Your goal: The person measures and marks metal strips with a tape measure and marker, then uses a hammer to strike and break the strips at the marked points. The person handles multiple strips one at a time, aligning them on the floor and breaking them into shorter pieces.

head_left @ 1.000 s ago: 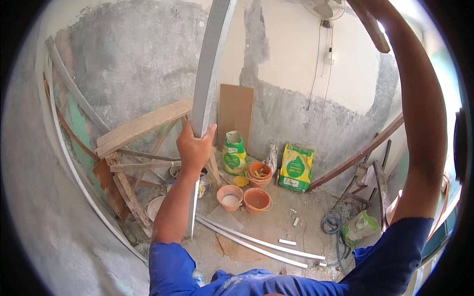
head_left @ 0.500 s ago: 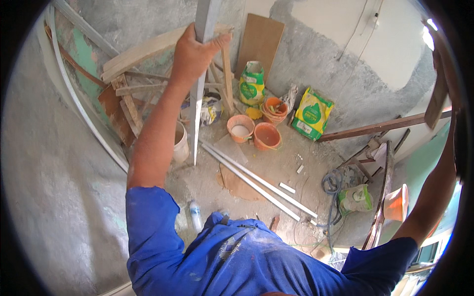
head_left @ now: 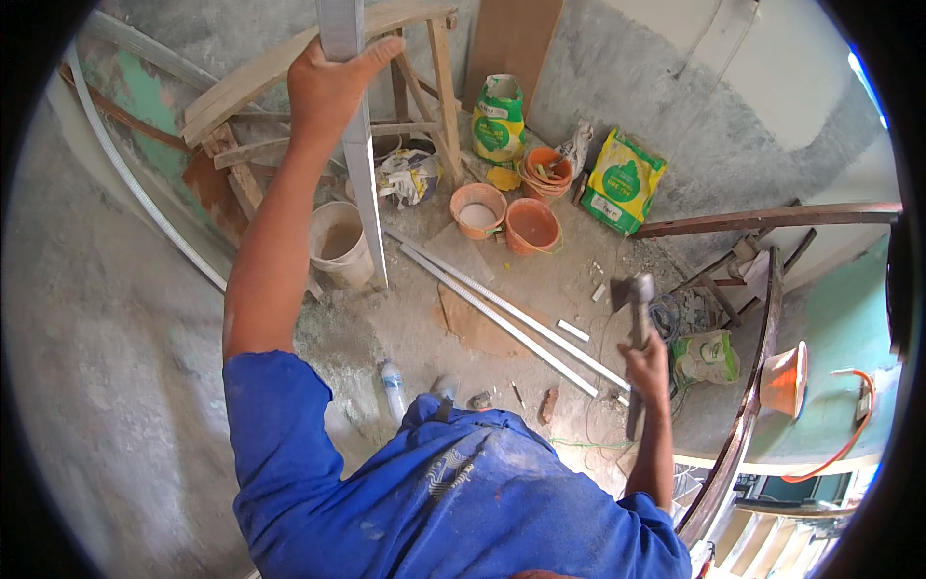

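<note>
My left hand (head_left: 328, 92) is raised and wrapped round a long grey metal bar (head_left: 363, 183). The bar runs out of the top of the view and slants down, its lower tip appearing beside a white bucket (head_left: 359, 262). On the right, my right hand (head_left: 648, 369) is closed round the handle of a hatchet (head_left: 638, 318), its dark blade toward the left. The hatchet is held over the floor, near the ends of two long white strips (head_left: 521, 338). Nothing shows between the bar and the hatchet that joins them.
Orange buckets (head_left: 532, 228) and yellow-green bags (head_left: 625, 181) stand along the far wall. A wooden trestle (head_left: 444, 96) is at the back left. A plastic bottle (head_left: 394, 386) lies near my body. A curved dark rail (head_left: 762, 376) runs along the right, with an orange bucket (head_left: 783, 378) behind it.
My right hand has come down and inward from the far right, bringing the hatchet into clear view. My left hand and the bar have shifted left and up in the picture as the view turned.
</note>
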Tool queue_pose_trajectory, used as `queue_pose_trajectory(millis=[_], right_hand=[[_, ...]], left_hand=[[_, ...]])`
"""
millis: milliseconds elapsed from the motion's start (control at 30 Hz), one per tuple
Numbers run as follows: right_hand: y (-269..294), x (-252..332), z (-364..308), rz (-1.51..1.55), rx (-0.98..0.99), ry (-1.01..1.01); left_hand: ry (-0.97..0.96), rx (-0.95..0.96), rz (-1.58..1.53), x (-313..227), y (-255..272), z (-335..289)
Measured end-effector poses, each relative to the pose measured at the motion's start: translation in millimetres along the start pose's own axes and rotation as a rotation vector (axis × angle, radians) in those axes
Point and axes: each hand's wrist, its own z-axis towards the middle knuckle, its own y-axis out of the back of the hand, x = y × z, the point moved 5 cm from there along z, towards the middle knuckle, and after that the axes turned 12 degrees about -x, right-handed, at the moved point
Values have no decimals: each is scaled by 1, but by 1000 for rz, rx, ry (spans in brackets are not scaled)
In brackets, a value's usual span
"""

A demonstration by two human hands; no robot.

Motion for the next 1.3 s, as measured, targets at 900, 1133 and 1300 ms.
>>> queue_pose_trajectory(millis=[900, 1133, 1300], right_hand=[[-83, -258, -233, -187, 219, -1005], [-89, -343, -270, -415, 403, -858], [-90, -275, -254, -339, 323, -889]], left_hand=[[-131, -181, 41, 36, -73, 92], [249, 114, -82, 134, -76, 65], [63, 5, -81, 169, -80, 6]])
